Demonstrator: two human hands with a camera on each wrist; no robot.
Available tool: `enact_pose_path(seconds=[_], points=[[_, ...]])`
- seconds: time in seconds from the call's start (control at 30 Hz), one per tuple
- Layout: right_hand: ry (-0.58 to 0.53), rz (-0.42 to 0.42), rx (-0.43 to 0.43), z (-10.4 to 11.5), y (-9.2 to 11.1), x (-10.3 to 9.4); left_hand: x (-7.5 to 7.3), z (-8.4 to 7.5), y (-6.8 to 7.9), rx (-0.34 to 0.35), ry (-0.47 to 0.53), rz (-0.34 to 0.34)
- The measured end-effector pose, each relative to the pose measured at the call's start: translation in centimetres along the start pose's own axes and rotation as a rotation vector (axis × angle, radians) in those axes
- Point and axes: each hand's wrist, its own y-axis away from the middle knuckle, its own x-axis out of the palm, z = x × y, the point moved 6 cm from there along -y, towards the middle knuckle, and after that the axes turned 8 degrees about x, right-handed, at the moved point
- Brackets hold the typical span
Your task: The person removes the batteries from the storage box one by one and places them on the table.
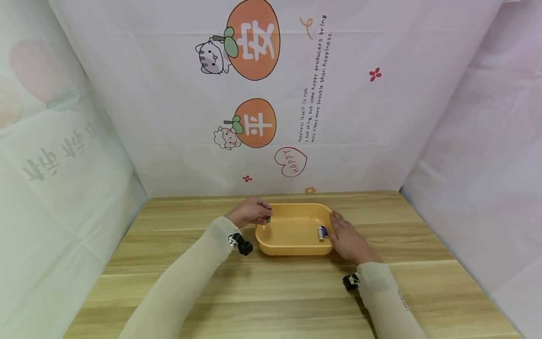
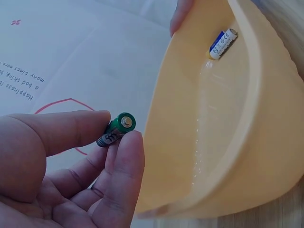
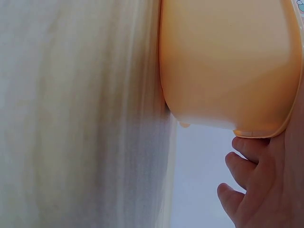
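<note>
Above the left end of a yellow plastic basin (image 1: 292, 233), my left hand (image 1: 251, 212) pinches a small green battery (image 2: 116, 128) between thumb and fingers. Its metal button end faces the left wrist camera. At the other end of the basin, my right hand (image 1: 349, 240) rests against the rim with its fingers extended; the right wrist view shows the fingers (image 3: 240, 168) spread beside the basin's outer wall. A white battery (image 2: 225, 43) lies inside the basin near that right end, with a blue one (image 1: 324, 231) partly hidden beside it.
The basin stands on a wood-grain table (image 1: 275, 292), close to its back edge. Behind the table hangs a white printed cloth (image 1: 351, 141) with cartoon fruit and lettering. Similar cloths close off the left and right sides.
</note>
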Motion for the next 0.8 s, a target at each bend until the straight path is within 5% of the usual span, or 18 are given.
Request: enact_pose_path(seconds=[0.8], points=[[-0.018,-0.002,0.004,0.0,-0.1,0.0,-3.4,1.9,1.3,0.005,0.011,-0.027]])
